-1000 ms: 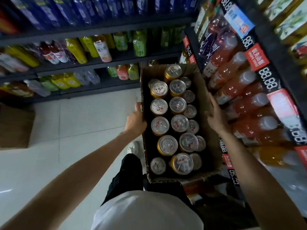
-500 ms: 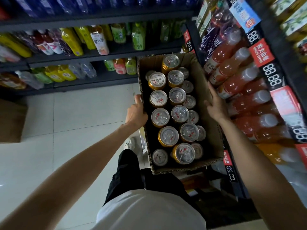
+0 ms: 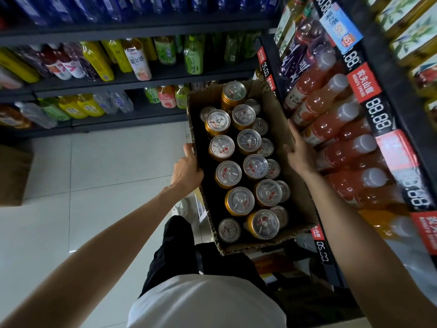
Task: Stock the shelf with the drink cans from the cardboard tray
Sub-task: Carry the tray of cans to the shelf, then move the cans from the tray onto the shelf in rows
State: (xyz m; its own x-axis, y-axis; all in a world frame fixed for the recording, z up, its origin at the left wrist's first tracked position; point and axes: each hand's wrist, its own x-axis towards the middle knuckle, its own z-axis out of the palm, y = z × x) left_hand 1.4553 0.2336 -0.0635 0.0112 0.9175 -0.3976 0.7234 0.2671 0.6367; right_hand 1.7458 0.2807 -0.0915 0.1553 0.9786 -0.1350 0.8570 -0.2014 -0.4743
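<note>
A brown cardboard tray (image 3: 296, 185) is held in the air in front of me, lengthwise away from my body. Inside stand several gold drink cans (image 3: 238, 201) with silver tops, in two raised rows plus a lower row along the right side. My left hand (image 3: 188, 170) grips the tray's left wall, thumb up along its rim. My right hand (image 3: 296, 150) holds the right wall, fingers over its top edge. The shelf (image 3: 387, 95) at my right carries orange bottles right beside the tray.
Black shelves ahead hold yellow, green and clear bottles (image 3: 139, 59). Price tags (image 3: 378, 116) line the right shelf's edge. A brown cardboard box (image 3: 13, 174) sits on the white tiled floor (image 3: 94, 174) at left. My dark trousers and white shirt are below the tray.
The tray, held in both hands, has come up and slightly nearer the right shelf. Both hands keep the same hold on its walls.
</note>
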